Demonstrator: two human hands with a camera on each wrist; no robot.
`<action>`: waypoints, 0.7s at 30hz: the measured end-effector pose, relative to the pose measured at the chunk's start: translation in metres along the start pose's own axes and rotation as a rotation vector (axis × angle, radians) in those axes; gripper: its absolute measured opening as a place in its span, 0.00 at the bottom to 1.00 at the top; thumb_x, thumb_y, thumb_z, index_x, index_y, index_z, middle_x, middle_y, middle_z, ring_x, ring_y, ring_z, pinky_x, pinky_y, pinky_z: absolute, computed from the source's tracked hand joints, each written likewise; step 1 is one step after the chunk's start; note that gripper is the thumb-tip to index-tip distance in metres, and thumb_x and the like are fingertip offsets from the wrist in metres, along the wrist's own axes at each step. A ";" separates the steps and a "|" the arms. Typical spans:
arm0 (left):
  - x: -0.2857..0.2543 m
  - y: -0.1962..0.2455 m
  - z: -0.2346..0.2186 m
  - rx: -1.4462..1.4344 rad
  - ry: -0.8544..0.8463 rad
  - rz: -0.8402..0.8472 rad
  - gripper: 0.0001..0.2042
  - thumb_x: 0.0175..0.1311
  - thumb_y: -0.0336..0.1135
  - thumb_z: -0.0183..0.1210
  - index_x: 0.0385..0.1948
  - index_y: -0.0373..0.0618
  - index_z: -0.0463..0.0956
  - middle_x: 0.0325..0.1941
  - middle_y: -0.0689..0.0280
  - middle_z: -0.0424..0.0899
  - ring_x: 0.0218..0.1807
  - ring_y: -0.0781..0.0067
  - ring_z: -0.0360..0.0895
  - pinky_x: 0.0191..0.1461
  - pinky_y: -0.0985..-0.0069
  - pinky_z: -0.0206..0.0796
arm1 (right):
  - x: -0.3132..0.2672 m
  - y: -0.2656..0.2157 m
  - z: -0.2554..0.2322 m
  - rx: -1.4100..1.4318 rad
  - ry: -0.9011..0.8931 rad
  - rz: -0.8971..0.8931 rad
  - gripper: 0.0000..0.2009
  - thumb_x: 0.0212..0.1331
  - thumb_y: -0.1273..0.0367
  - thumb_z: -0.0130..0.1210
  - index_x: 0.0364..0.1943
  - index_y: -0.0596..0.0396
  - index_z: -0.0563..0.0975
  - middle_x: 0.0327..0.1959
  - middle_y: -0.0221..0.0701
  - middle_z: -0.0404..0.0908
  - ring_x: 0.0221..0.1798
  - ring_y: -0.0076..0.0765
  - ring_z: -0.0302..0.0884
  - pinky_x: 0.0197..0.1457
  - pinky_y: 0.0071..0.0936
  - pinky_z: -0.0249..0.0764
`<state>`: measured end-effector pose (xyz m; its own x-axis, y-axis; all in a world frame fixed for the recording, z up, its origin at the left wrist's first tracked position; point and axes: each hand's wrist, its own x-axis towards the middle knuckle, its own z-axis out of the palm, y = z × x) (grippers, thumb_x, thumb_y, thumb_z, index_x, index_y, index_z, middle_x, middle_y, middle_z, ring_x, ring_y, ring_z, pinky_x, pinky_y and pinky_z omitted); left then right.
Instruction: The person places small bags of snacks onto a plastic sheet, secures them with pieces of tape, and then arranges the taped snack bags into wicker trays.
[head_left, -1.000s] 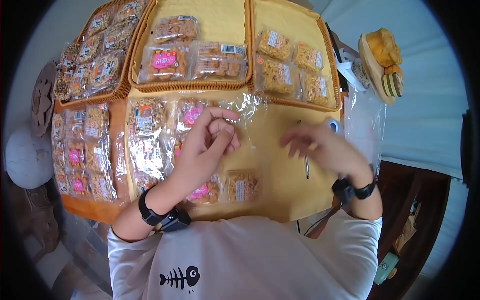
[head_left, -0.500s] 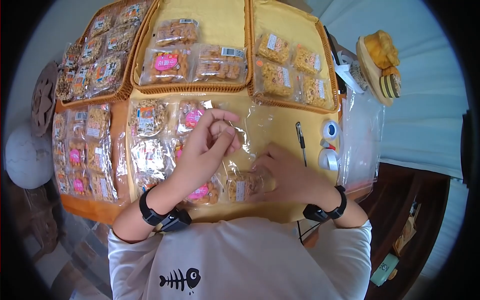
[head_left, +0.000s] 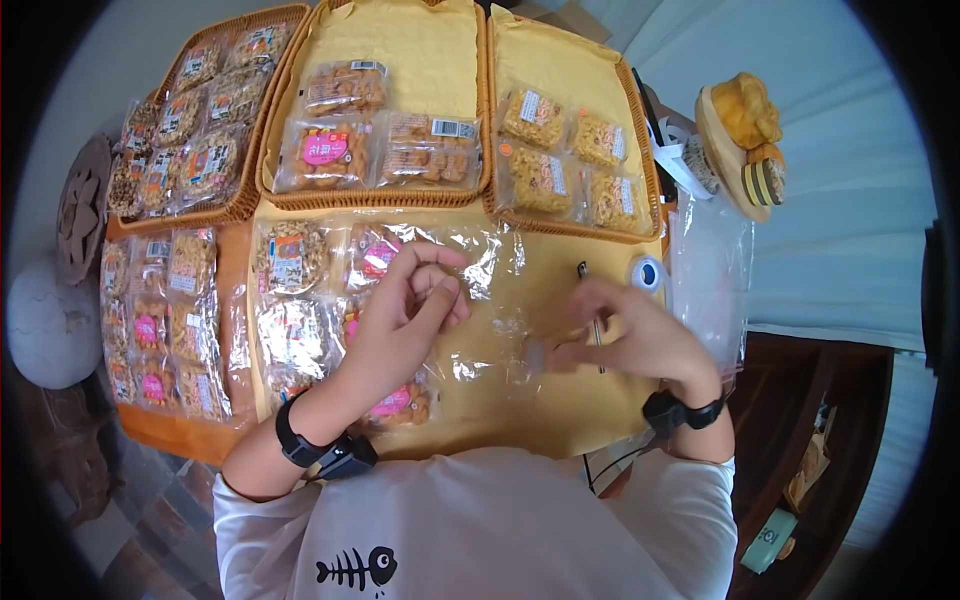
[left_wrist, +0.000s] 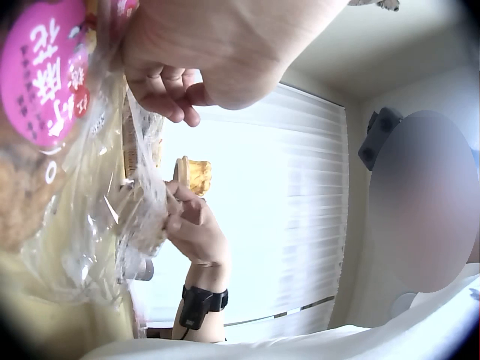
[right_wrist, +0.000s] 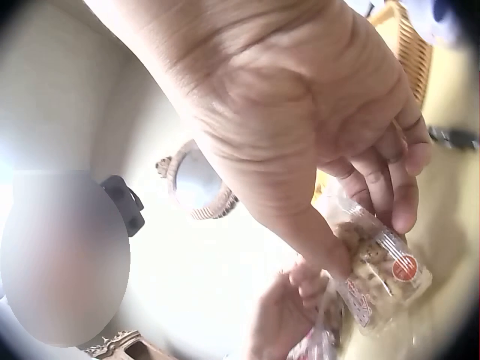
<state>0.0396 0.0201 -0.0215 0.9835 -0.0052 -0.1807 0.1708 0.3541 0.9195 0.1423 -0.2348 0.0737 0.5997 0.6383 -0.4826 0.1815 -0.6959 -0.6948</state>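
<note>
My right hand (head_left: 640, 335) is over the right of the table, pinching a small clear packet of yellow snack (right_wrist: 386, 281) between thumb and fingers; the packet blurs in the head view. A pen (head_left: 583, 270) lies partly behind this hand. My left hand (head_left: 400, 315), its fingers loosely curled and no packet in them, hovers over snack packets with pink labels (head_left: 392, 402). Clear plastic (head_left: 480, 325) spreads beside and beneath it. In the left wrist view a large pink-labelled packet (left_wrist: 45, 75) lies close to the left fingers.
Three wicker baskets of packets (head_left: 375, 199) line the back. Packed rows (head_left: 190, 320) lie at the left. Beyond my right hand are a tape roll (head_left: 648, 272) and clear bags (head_left: 710, 280); farther off is a board with bread (head_left: 748, 110).
My right hand came down to the yellow snack packet at the front, took hold of it and moved it up and right. My left hand kept its pose. The head view shifted slightly.
</note>
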 end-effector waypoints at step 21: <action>-0.001 0.000 0.000 0.017 -0.009 -0.008 0.10 0.82 0.28 0.51 0.59 0.40 0.70 0.34 0.70 0.80 0.38 0.85 0.73 0.45 0.83 0.67 | 0.103 0.106 -0.160 -0.270 0.770 0.151 0.26 0.65 0.55 0.67 0.53 0.66 0.79 0.33 0.38 0.85 0.35 0.37 0.85 0.41 0.35 0.79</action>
<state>0.0388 0.0202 -0.0214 0.9825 -0.0161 -0.1853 0.1798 0.3380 0.9238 0.3481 -0.2955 0.0360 0.9806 0.1957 0.0073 0.1778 -0.8738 -0.4526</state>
